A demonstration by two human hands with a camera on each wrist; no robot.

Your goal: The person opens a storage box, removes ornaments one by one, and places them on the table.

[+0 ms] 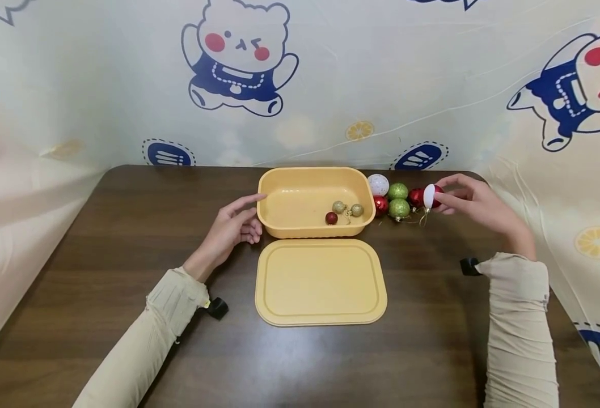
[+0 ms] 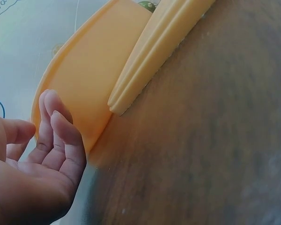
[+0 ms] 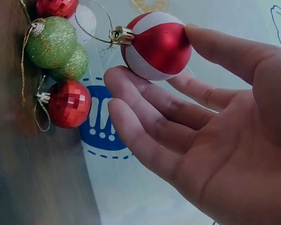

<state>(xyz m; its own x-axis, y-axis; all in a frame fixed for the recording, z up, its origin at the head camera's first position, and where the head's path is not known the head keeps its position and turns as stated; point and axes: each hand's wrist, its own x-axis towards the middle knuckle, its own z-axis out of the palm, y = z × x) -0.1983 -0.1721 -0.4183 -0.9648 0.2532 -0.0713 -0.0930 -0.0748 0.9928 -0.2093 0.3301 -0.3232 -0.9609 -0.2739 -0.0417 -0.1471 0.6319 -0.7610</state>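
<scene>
The work looked to be partway along, as far as the lie of things could tell: two small gold glitter baubles (image 1: pixel 356 210) and one dark red bauble (image 1: pixel 331 218) lay together inside the yellow plastic container (image 1: pixel 300 232), toward its right end, while most of the floor around them was bare. The matching yellow lid (image 1: pixel 320 283) was off, lying flat on the dark wooden table (image 1: pixel 407 351) just in front of the container. Five larger baubles remained outside, clustered by its right end: a speckled white bauble (image 1: pixel 378 185), a red bauble (image 1: pixel 380 205) nearest the wall, two green glitter baubles (image 1: pixel 399 208) and another red bauble (image 1: pixel 415 197) farther right. A sixth, the red-and-white striped bauble (image 3: pixel 161 44), was in the right hand (image 1: pixel 478 207), just beyond that cluster; the thumb and fingers pinched it near their tips, its gold cap and cord loop hanging clear, and the gap between them was no wider than the ball. The left hand (image 1: pixel 233 224) held nothing, its fingers loosely bent and the index finger reaching out to the container's left end, where it seemed to touch the rim
</scene>
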